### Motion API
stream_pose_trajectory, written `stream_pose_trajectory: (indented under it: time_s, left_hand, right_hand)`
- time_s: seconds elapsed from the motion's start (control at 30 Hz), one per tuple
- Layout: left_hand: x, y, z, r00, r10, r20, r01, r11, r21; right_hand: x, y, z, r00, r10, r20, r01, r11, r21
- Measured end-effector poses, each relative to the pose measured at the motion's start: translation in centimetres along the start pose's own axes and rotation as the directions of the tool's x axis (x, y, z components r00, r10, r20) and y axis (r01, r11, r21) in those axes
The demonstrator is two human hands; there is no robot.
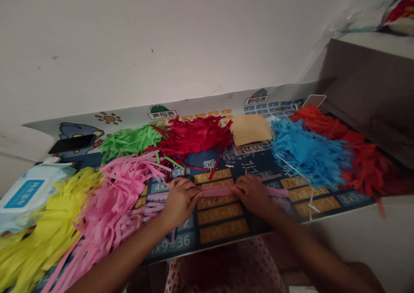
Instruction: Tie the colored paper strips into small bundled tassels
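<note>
Two bare hands are at work near the middle of the table, as the head view shows them. The left hand has its fingers bent in and pinches a lilac strip; the right hand pinches the same strip farther along. Between them it runs nearly straight, lying across the orange answer boxes of a printed mat, and its ends reach out past both hands. Just left of the left hand I can see loose lilac strips, touching a big pink bundle.

Around the hands sit more shredded bundles: a yellow bundle at the near left, a green bundle behind the pink, and a crimson bundle beside the green. A tan sheet lies between the crimson and a blue bundle, with an orange-red bundle against the blue one's far side. White string trails from the blue heap toward the mat's front edge. Off to the left, a dark phone lies behind a pale wipes pack.
</note>
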State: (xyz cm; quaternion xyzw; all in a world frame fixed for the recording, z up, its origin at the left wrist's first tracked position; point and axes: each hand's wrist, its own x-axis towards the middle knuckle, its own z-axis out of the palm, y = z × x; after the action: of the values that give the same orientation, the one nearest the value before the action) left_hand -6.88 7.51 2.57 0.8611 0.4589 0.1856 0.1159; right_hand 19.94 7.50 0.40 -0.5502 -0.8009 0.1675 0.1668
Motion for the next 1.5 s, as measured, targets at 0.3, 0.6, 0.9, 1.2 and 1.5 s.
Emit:
stream_pose_trajectory:
  time_s: [0.3,0.6,0.9,1.2,1.5]
  left_hand:
    - [1.5,-0.5,1.0,0.991,-0.106,0.080,0.096,0.988,0.120]
    - [1.2,-0.1,1.0,0.997,-0.011,-0.077,0.026,0.979,0.201]
    - [0.8,1.7,0.6,0.986,0.166,0.005,-0.158,0.929,0.334]
    - [1.1,1.2,1.3,0.975,0.206,-0.078,-0.164,0.915,0.367]
    - [-1.2,0.4,0.8,0.980,0.106,-0.166,-0.084,0.988,0.131]
  right_hand:
    - [1.1,-0.9,0.2,0.994,0.107,-0.023,-0.108,0.988,-0.109]
    - [0.2,-0.8,-0.1,0.986,-0.026,-0.167,0.007,0.993,-0.117]
    - [-0.6,0.9,-0.5,0.843,-0.531,-0.089,0.472,0.808,-0.351]
    - [1.3,-2.2,-0.4,0.894,-0.428,-0.133,0.360,0.862,-0.358]
    - [0.2,1.4,1.0,0.932,-0.331,-0.151,0.313,0.941,-0.131]
